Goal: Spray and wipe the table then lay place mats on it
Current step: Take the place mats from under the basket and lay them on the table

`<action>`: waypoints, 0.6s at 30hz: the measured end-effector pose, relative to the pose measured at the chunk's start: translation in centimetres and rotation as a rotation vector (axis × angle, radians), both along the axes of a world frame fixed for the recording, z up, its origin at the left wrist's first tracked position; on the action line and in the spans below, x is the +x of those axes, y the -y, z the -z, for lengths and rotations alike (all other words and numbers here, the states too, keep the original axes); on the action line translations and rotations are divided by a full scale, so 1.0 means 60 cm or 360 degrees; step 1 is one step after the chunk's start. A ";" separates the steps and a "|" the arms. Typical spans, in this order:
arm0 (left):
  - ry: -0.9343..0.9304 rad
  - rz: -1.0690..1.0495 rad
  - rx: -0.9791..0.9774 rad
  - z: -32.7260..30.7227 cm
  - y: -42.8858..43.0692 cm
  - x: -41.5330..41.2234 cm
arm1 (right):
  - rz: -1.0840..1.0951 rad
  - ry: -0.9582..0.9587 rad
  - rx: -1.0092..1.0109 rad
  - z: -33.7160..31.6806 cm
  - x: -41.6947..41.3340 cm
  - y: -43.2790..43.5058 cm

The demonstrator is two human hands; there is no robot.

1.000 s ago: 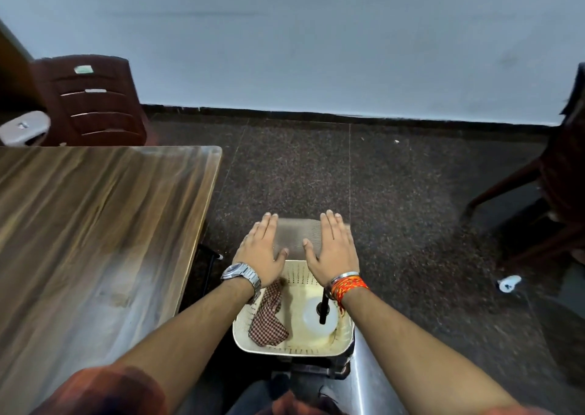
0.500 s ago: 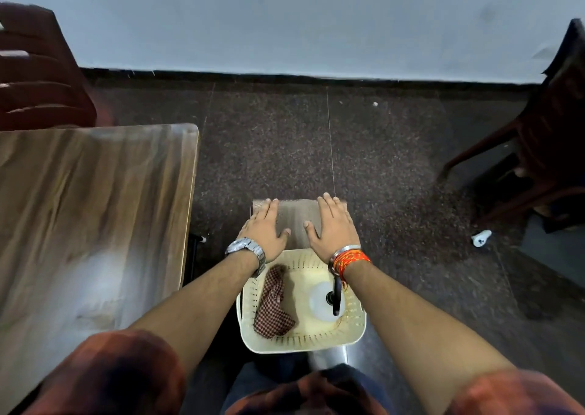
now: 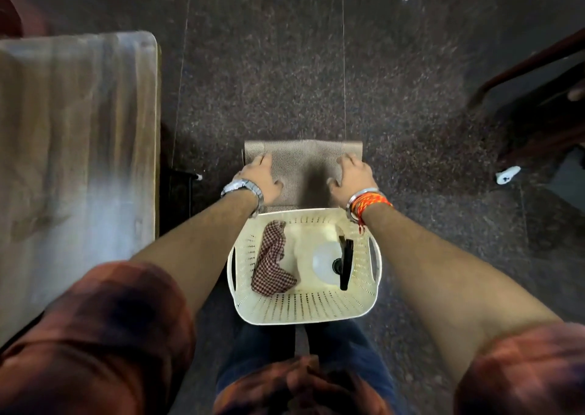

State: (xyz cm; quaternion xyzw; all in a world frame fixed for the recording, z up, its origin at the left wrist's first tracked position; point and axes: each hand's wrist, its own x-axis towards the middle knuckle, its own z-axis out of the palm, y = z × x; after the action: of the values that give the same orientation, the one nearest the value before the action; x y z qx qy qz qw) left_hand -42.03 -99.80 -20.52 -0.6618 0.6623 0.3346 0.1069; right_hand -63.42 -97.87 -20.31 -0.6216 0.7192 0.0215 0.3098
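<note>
- Both forearms extend forward and downward, passing over the cream perforated basket, which serves as the landmark below.
- The left hand lies palm-down on the left part of the brown woven place mats, fingers curled over the mat's left edge and thumb pressed on its top face. A metal wristwatch sits on this wrist.
- The right hand lies palm-down on the right part of the mats, fingers bent at the right edge and thumb on the top face. Orange thread bands and a metal bangle circle this wrist.
- Whether the fingers reach under the mats cannot be told; both hands are in contact with them.
- The place mats lie just beyond the far rim of the basket, with their near edge touching or overlapping that rim.
- Inside the basket, a red-and-white checked cloth lies in the left half.
- A white spray bottle with a black trigger head lies in the right half of the basket.
- The wooden tabletop stands to the left of the basket, well apart from the mats.
- The basket rests above the person's legs; a speckled dark floor surrounds it.
</note>
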 end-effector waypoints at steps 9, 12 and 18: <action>-0.0052 -0.0573 0.0141 0.081 0.062 0.010 | 0.0339 0.0232 0.0031 0.079 -0.017 0.056; -0.0192 -0.0710 0.0189 0.094 0.072 0.015 | 0.0533 0.0178 0.0073 0.097 -0.018 0.069; -0.0201 -0.0930 0.0073 0.093 0.074 0.011 | 0.0749 0.0213 0.0221 0.117 -0.018 0.088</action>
State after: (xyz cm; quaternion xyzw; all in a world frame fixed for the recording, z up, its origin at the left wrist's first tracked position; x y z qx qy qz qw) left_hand -41.40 -104.21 -26.13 -0.7997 0.4414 0.4065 -0.0203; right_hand -64.51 -103.17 -27.35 -0.4143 0.8187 -0.0432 0.3952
